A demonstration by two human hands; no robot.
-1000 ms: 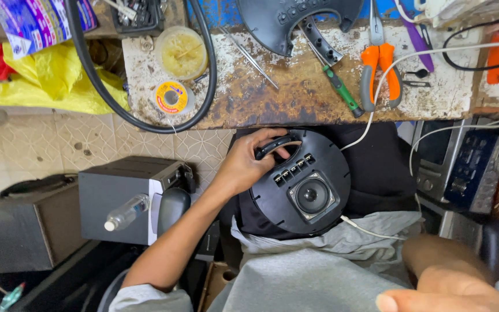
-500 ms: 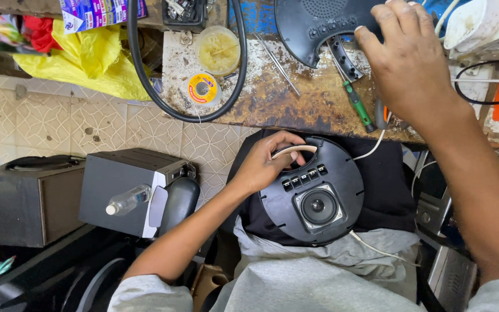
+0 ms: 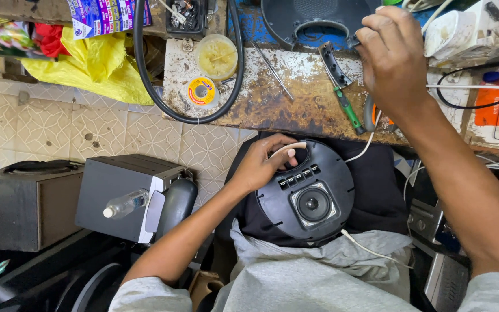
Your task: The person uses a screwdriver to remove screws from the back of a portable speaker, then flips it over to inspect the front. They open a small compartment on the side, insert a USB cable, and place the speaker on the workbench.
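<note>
A round black speaker unit [image 3: 310, 196] with a small square-framed cone and a row of buttons lies on my lap. My left hand [image 3: 264, 164] grips its upper left edge, fingers hooked into the handle recess beside a white wire [image 3: 289, 148]. My right hand [image 3: 394, 58] is stretched out over the rusty workbench [image 3: 272, 98], with its fingers curled at the rim of a dark rounded speaker cover [image 3: 313, 20]. Whether it grips anything is hidden by the hand. A green-handled screwdriver [image 3: 347, 110] and a black strip [image 3: 331, 62] lie just left of that hand.
On the bench are a solder spool [image 3: 201, 91], a yellowish tub [image 3: 217, 56], a loop of thick black cable [image 3: 145, 75] and an orange-handled tool [image 3: 375, 118]. A yellow bag [image 3: 96, 72] lies at left. A grey speaker box [image 3: 123, 196] with a small bottle [image 3: 125, 203] stands on the floor.
My right hand has come up from the lower right and reached out over the bench to the dark cover. The left hand stays on the round speaker unit.
</note>
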